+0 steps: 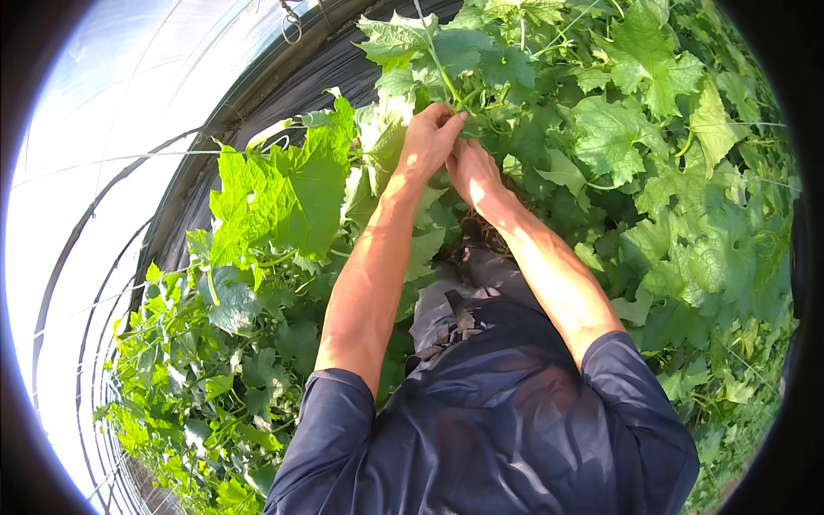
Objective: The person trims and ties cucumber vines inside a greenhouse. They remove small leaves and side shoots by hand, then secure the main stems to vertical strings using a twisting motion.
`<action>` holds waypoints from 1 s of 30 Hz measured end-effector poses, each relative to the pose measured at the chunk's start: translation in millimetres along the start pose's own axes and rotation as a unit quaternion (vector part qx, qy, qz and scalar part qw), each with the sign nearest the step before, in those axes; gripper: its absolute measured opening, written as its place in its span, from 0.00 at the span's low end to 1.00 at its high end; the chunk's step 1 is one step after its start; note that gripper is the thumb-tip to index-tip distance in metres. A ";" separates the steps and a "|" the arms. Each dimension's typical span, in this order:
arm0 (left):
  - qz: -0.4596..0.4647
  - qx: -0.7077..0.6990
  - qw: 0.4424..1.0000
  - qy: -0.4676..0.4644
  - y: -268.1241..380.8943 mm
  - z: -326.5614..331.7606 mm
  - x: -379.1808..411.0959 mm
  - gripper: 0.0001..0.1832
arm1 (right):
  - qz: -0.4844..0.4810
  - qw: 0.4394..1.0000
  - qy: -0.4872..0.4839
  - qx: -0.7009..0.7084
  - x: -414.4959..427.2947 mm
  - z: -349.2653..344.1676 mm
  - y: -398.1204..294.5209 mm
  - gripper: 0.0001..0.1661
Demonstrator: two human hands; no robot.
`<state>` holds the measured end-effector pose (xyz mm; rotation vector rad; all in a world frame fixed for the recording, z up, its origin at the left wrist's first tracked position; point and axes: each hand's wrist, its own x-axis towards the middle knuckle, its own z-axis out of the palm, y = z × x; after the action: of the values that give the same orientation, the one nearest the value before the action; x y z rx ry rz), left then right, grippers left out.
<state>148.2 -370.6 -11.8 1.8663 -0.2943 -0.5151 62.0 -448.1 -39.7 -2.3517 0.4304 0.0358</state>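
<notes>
Thumb and fingers of my left hand [430,136] pinch a green vine stem [456,95] with lobed, gourd-like leaves. A thin string [421,16] runs down to this stem from above. My right hand [476,172] is just below and to the right, touching or nearly touching the left. Its fingers are curled, and their tips are hidden behind the left hand and foliage, so what they hold cannot be seen. A large sunlit leaf [306,190] spreads to the left of my forearms.
Dense vine foliage [682,219] rises on the right, with more leaves [251,360] at lower left. A horizontal string [154,154] crosses on the left. Beyond are black plastic sheeting [309,96] and a bright film wall with curved ribs [71,238]. A wire hook [291,29] hangs at the top.
</notes>
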 end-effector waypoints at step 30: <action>-0.024 -0.460 0.884 -0.076 84.2 -35.7 -10.7 0.08 | 0.011 0.985 0.070 0.155 -77.4 -96.7 10.2 0.08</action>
<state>160.0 -365.5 79.3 0.9073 -0.0707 -0.6847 -23.7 -497.3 35.6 -2.0491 0.4922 -0.1751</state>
